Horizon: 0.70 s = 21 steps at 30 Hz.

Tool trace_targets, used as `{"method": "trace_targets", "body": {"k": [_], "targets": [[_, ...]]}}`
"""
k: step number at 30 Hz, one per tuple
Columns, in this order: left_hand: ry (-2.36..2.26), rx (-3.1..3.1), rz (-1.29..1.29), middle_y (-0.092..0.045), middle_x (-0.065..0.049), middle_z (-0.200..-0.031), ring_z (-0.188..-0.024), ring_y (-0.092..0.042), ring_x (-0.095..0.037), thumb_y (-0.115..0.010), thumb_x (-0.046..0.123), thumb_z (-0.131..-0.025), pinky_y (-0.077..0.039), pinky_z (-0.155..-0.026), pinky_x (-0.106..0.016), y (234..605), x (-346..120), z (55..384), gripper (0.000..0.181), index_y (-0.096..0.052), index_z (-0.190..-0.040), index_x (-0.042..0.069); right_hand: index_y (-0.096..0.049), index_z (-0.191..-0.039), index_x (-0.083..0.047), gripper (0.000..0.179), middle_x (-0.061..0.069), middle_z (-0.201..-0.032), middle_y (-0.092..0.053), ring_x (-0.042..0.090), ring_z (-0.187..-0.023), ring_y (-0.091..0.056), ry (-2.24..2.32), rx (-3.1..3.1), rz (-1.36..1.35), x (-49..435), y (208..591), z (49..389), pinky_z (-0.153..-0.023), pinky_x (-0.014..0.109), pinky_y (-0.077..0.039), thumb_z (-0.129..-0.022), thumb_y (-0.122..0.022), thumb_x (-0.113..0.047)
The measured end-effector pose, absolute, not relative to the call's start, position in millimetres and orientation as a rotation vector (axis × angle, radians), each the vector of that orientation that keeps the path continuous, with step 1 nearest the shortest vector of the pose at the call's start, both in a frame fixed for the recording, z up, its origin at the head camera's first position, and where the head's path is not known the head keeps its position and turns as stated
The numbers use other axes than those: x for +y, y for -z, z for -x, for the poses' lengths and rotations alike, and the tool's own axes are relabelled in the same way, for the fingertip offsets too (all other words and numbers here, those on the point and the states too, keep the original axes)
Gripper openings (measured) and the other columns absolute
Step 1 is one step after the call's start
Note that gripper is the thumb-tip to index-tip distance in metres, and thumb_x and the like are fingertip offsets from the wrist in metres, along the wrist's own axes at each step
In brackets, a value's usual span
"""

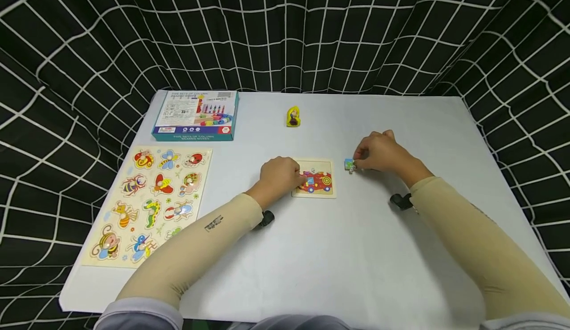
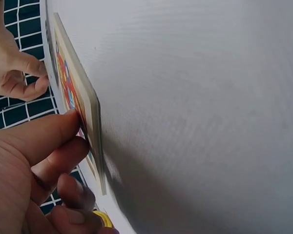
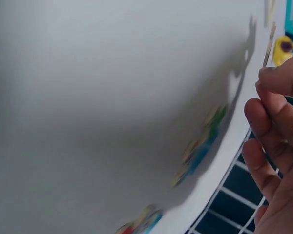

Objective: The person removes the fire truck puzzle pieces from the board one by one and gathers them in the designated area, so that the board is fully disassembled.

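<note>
A small wooden jigsaw board (image 1: pixel 313 162) with a red car picture (image 1: pixel 318 181) lies at mid-table. My left hand (image 1: pixel 279 179) is at its left side; thumb and index finger pinch a puzzle piece low over the picture, mostly hidden by the fingertips. In the left wrist view the thumb (image 2: pixel 53 131) lies against the board's face (image 2: pixel 68 83). To the right of the board, my right hand (image 1: pixel 383 153) pinches a blue-green jigsaw piece (image 1: pixel 349 165) by its edge. The right wrist view shows that piece edge-on (image 3: pixel 270 46), above the table.
Blurred colourful pieces (image 3: pixel 202 146) lie on the table in the right wrist view. A yellow figure piece (image 1: pixel 293 117) is at the back. On the left are a boxed toy set (image 1: pixel 196 116) and a large insect peg puzzle (image 1: pixel 147 206). Netting over black cloth (image 1: pixel 285 33) surrounds the table.
</note>
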<state>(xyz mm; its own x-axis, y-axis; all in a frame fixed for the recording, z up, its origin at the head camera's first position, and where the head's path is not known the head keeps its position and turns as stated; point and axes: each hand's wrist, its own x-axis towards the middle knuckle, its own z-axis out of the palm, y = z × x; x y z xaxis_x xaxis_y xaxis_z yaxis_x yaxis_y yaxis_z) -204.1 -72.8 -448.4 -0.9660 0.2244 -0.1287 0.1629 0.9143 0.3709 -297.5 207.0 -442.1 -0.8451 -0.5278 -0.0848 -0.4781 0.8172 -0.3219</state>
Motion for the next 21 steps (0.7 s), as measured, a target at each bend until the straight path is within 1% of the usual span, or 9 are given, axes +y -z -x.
{"method": "trace_targets", "body": {"k": [4,7,9,11,12,14,15,18,21], "targets": [[-0.514,2.927,-0.298,-0.04,0.008,-0.053,-0.053,-0.041,-0.01,-0.072,0.038,-0.087,-0.031,-0.046,-0.028,448,-70,204,0.045,-0.049,-0.054,0.018,-0.073,-0.074,-0.019,0.008,-0.008,-0.078,-0.066,0.02,-0.086,-0.053,0.443,2.833,0.75,219,445,298,-0.086,0.049,-0.02,-0.075,-0.08,-0.022],[-0.499,2.945,-0.303,-0.047,0.007,-0.056,-0.056,-0.046,-0.011,-0.073,0.038,-0.086,-0.035,-0.048,-0.028,447,-68,204,0.041,-0.054,-0.057,0.018,-0.073,-0.075,-0.019,0.007,-0.008,-0.078,-0.066,0.02,-0.085,-0.052,0.45,2.836,0.727,224,447,300,-0.087,0.05,-0.018,-0.076,-0.079,-0.021],[-0.51,2.942,-0.319,-0.056,0.007,-0.065,-0.062,-0.051,-0.012,-0.073,0.037,-0.087,-0.039,-0.051,-0.029,448,-66,205,0.031,-0.062,-0.065,0.018,-0.072,-0.075,-0.019,0.007,-0.008,-0.078,-0.066,0.02,-0.084,-0.053,0.453,2.835,0.719,227,448,300,-0.087,0.05,-0.018,-0.076,-0.079,-0.021],[-0.519,2.925,-0.341,-0.065,0.005,-0.081,-0.073,-0.057,-0.013,-0.073,0.036,-0.088,-0.044,-0.057,-0.03,448,-64,205,0.018,-0.071,-0.08,0.02,-0.072,-0.075,-0.019,0.007,-0.008,-0.079,-0.066,0.019,-0.083,-0.053,0.458,2.832,0.713,228,449,300,-0.086,0.049,-0.019,-0.076,-0.079,-0.02],[-0.517,2.913,-0.348,-0.068,0.005,-0.089,-0.079,-0.06,-0.013,-0.072,0.035,-0.088,-0.046,-0.06,-0.031,448,-63,205,0.014,-0.074,-0.089,0.021,-0.072,-0.076,-0.019,0.007,-0.008,-0.079,-0.066,0.019,-0.082,-0.053,0.464,2.828,0.713,228,449,300,-0.086,0.048,-0.019,-0.077,-0.079,-0.019],[-0.509,2.89,-0.353,-0.07,0.003,-0.104,-0.091,-0.062,-0.015,-0.072,0.034,-0.09,-0.048,-0.067,-0.032,448,-62,204,0.018,-0.076,-0.104,0.024,-0.071,-0.076,-0.019,0.007,-0.008,-0.078,-0.065,0.018,-0.081,-0.054,0.468,2.822,0.727,227,449,299,-0.084,0.046,-0.02,-0.077,-0.079,-0.019],[-0.5,2.883,-0.349,-0.069,0.003,-0.109,-0.096,-0.062,-0.015,-0.071,0.034,-0.09,-0.049,-0.069,-0.033,448,-61,204,0.02,-0.076,-0.108,0.025,-0.071,-0.076,-0.019,0.008,-0.009,-0.078,-0.065,0.017,-0.08,-0.055,0.471,2.82,0.743,225,449,298,-0.084,0.045,-0.02,-0.077,-0.079,-0.019],[-0.481,2.872,-0.329,-0.069,0.003,-0.115,-0.103,-0.062,-0.018,-0.07,0.033,-0.091,-0.05,-0.072,-0.035,448,-60,203,0.022,-0.076,-0.112,0.026,-0.07,-0.077,-0.02,0.01,-0.01,-0.075,-0.064,0.015,-0.078,-0.055,0.472,2.815,0.849,216,447,294,-0.08,0.044,-0.021,-0.079,-0.079,-0.019],[-0.488,2.88,-0.332,-0.069,0.003,-0.113,-0.1,-0.063,-0.018,-0.068,0.034,-0.091,-0.049,-0.071,-0.036,448,-59,204,0.024,-0.076,-0.111,0.025,-0.07,-0.077,-0.02,0.01,-0.011,-0.072,-0.061,0.014,-0.074,-0.053,0.466,2.81,0.996,203,443,284,-0.078,0.043,-0.023,-0.08,-0.08,-0.022]]}}
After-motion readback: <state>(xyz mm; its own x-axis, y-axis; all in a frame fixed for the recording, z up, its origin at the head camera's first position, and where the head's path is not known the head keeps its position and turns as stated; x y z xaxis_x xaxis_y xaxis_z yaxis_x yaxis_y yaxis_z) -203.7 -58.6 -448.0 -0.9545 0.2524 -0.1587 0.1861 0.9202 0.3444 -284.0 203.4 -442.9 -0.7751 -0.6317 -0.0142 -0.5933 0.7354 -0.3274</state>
